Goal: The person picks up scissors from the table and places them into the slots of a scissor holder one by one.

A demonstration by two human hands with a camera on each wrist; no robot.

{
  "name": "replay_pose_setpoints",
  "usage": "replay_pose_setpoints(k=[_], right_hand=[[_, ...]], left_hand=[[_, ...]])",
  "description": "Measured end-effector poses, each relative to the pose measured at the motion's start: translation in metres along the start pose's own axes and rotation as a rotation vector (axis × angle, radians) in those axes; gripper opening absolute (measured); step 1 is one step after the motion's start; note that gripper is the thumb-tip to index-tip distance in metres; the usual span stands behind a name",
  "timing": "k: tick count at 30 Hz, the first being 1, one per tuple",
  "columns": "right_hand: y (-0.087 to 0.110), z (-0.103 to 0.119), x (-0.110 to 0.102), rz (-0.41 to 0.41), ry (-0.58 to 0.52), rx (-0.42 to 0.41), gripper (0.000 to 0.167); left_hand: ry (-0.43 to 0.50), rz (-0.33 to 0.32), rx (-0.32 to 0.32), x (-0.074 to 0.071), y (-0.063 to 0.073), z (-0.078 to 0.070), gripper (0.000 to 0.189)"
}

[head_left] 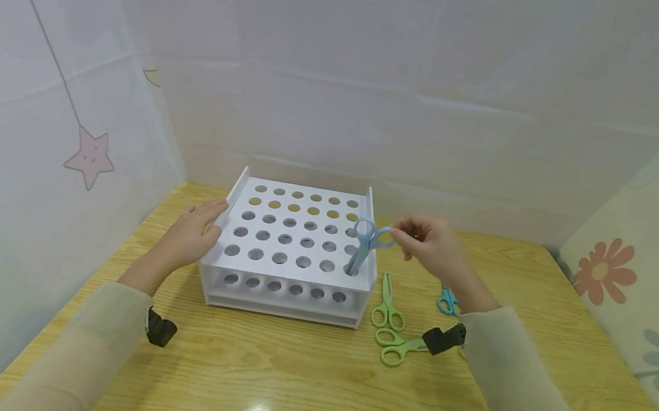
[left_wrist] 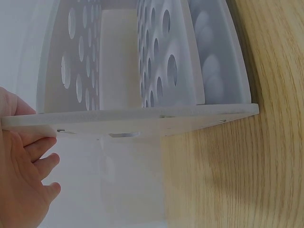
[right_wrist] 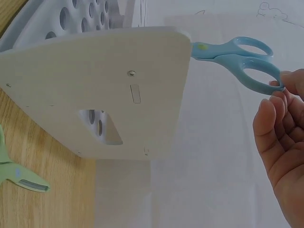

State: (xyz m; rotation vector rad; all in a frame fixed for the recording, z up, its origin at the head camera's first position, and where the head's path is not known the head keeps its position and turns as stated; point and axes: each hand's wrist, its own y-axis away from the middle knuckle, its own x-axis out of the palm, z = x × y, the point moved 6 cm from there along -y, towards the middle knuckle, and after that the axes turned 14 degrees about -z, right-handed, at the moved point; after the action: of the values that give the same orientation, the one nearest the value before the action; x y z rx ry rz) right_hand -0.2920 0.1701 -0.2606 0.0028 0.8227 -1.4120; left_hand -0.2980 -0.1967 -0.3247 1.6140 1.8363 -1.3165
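A white rack with rows of round holes stands on the table. Light blue scissors lean in its front right hole, blades down and handles up. My right hand pinches one handle ring between thumb and forefinger; the other fingers curl loosely in the right wrist view. The scissors' blade tips are hidden by the rack's side panel there. At the rack's left side, my left hand holds the upper edge of the panel, thumb on one face and fingers on the other in the left wrist view.
Right of the rack lie two green scissors, one pair pointing away and another nearer me, partly behind the wrist camera. Blue scissors lie beyond, partly covered by my right forearm. A pale patterned cloth hangs behind the wooden table.
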Motion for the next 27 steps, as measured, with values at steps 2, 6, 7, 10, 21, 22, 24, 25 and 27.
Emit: replay_pose_setpoints(k=[2, 6, 7, 10, 21, 22, 24, 25, 27], right_hand=[[0.001, -0.002, 0.002, 0.004, 0.009, -0.001, 0.013], [0.002, -0.005, 0.007, 0.016, 0.005, -0.008, 0.013], [0.002, -0.005, 0.008, 0.018, 0.002, -0.013, 0.013], [0.002, -0.007, 0.012, 0.029, 0.005, -0.013, 0.012], [0.011, 0.005, 0.022, 0.073, 0.050, 0.002, 0.012], [0.011, 0.010, 0.023, 0.074, 0.056, 0.004, 0.011], [0.013, 0.016, 0.024, 0.077, 0.060, 0.008, 0.010], [0.014, 0.016, 0.026, 0.077, 0.065, 0.015, 0.010], [0.013, 0.004, 0.030, 0.080, 0.067, 0.027, 0.010]], left_hand=[[0.000, 0.001, 0.000, 0.000, 0.000, 0.000, 0.051], [-0.002, 0.003, 0.002, 0.000, 0.000, -0.001, 0.051], [-0.003, 0.003, 0.003, -0.001, 0.001, -0.001, 0.051], [-0.004, 0.001, 0.003, -0.001, 0.001, -0.001, 0.051], [-0.010, 0.011, -0.012, -0.001, 0.001, -0.002, 0.051], [-0.011, 0.012, -0.014, -0.001, 0.001, -0.002, 0.051], [-0.013, 0.012, -0.016, -0.002, 0.001, -0.002, 0.051], [-0.011, 0.012, -0.015, -0.002, 0.001, -0.003, 0.051], [-0.008, 0.009, -0.013, -0.001, 0.001, -0.003, 0.051]])
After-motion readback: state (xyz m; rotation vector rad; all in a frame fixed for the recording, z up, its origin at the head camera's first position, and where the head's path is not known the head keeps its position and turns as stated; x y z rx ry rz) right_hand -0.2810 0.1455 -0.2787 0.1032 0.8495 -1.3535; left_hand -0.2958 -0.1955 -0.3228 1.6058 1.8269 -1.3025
